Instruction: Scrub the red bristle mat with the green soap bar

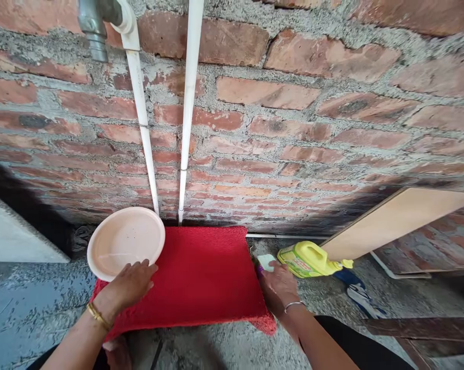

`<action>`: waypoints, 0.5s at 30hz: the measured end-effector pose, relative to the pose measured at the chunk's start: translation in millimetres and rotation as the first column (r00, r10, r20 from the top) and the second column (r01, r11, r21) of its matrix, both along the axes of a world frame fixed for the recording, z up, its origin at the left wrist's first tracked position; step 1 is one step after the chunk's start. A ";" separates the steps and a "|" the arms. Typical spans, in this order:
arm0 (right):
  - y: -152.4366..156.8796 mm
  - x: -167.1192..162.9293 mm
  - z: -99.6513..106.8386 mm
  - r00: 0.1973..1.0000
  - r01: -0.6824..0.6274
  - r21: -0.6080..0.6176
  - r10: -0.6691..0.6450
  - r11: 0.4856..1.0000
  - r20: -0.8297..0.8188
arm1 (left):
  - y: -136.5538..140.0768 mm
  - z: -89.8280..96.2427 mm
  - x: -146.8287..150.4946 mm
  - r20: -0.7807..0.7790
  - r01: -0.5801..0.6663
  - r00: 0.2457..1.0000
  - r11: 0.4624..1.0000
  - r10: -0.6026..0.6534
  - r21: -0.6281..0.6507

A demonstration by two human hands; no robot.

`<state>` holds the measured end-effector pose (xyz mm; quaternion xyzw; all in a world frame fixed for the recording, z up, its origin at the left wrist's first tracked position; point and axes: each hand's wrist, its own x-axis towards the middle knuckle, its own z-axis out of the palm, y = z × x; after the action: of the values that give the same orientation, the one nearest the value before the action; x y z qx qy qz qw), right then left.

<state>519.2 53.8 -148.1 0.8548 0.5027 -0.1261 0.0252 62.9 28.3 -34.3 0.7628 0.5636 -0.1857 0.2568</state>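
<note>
A pale pink plastic basin (pixel 134 234) leans over the left end of a low stand covered by a red cloth (pixel 212 277). A little water seems to lie in its bottom. At the basin's near rim is my left hand (pixel 134 282), its fingers bent over the edge and the thumb side hidden. Beyond the cloth's right edge, low near the floor, my right hand (pixel 280 282) is closed around a pale green block (pixel 266 261). Something purple shows beside that block; whether it is a sponge or a brush I cannot make out.
A yellow jug (pixel 307 258) lies on its side on the wet concrete floor, near dark blue and white footwear (pixel 361 295). A wooden board (pixel 402 221) leans on the brick wall. White pipes (pixel 189 103) and a metal tap (pixel 94 31) are fixed ahead.
</note>
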 end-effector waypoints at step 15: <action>-22.6 -301.1 -20.6 0.516 -0.836 0.011 0.792 0.549 -0.327 | -3.7 1.4 -23.3 0.033 -0.062 0.998 0.997 0.061 0.039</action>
<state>218.2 31.2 -168.7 0.4852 0.8314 -0.2618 0.0695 39.6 24.7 -32.9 0.7529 0.5863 -0.1543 0.2559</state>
